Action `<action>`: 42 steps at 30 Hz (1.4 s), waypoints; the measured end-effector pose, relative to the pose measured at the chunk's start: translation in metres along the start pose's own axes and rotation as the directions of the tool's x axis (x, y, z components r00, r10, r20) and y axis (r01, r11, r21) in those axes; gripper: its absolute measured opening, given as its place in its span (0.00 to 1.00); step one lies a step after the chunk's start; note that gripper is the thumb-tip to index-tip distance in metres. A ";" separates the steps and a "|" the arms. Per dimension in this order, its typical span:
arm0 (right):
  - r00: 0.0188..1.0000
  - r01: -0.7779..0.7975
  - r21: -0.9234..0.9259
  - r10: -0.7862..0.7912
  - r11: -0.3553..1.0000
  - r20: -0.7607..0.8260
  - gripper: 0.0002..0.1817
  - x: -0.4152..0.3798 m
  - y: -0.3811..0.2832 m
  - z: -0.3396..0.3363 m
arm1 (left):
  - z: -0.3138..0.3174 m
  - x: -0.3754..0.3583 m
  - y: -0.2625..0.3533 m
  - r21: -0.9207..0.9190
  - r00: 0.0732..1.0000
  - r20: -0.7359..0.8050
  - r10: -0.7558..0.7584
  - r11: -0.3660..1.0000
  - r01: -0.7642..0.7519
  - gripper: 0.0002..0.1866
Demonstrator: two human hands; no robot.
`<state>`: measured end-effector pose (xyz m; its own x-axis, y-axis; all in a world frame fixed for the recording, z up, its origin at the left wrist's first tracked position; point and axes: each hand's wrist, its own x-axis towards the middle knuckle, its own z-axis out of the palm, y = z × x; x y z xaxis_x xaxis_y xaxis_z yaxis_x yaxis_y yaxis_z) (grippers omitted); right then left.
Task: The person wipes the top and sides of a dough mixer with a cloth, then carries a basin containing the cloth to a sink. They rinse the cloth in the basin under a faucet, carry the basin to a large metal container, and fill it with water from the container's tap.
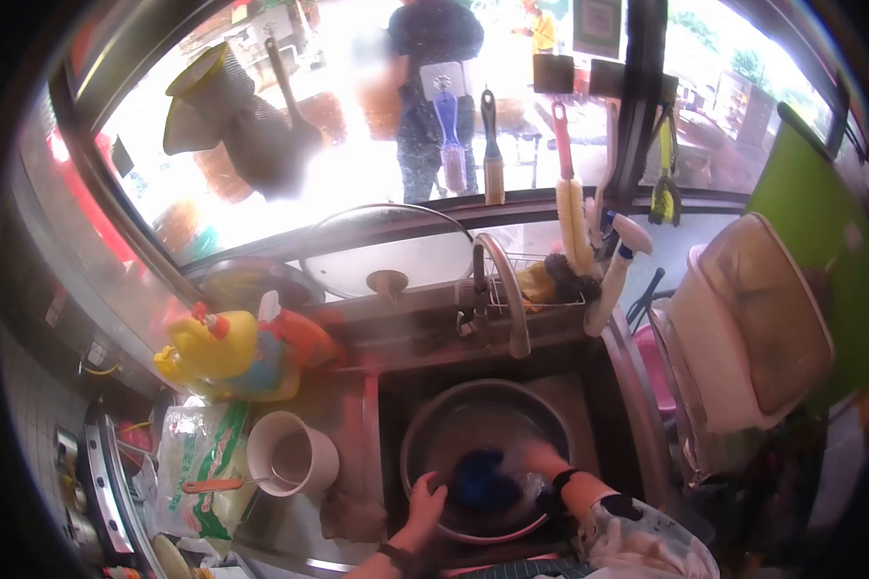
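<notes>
A wide round metal pan (pixel 434 409) sits in the sink (pixel 603 454). At its near left rim is my left hand (pixel 425 506), thumb and fingers closed on the edge. My right hand (pixel 543 459) reaches inside the pan from the right, its fingers smeared by motion. Right beside those fingers, on the pan's bottom, lies a crumpled dark blue cloth-like thing (pixel 485 481); whether the hand grips it I cannot tell. Bright wet glints show near the right wrist. The curved faucet (pixel 514 289) stands behind the pan.
Left of the sink are a white pot (pixel 321 465) with an orange-handled utensil (pixel 212 485), a green-and-white bag (pixel 188 454) and a yellow bottle (pixel 232 352). A glass lid (pixel 348 251) leans behind. Brushes (pixel 492 159) hang at the window. Pale tubs (pixel 714 338) stand right.
</notes>
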<state>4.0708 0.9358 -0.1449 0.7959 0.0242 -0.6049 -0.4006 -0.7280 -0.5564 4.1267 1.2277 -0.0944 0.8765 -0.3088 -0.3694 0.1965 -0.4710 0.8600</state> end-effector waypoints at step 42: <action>0.652 0.148 0.035 -0.071 0.988 -0.754 0.16 -0.062 -0.073 -0.059 | -0.002 0.011 0.066 -0.514 0.794 0.336 -0.508 0.608 0.606 0.22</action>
<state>4.0771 0.9470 -0.0329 0.8902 -0.4495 0.0746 -0.2941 -0.6918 -0.6595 4.1503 1.1949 -0.0408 0.4483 -0.2832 -0.8478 0.8761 -0.0487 0.4796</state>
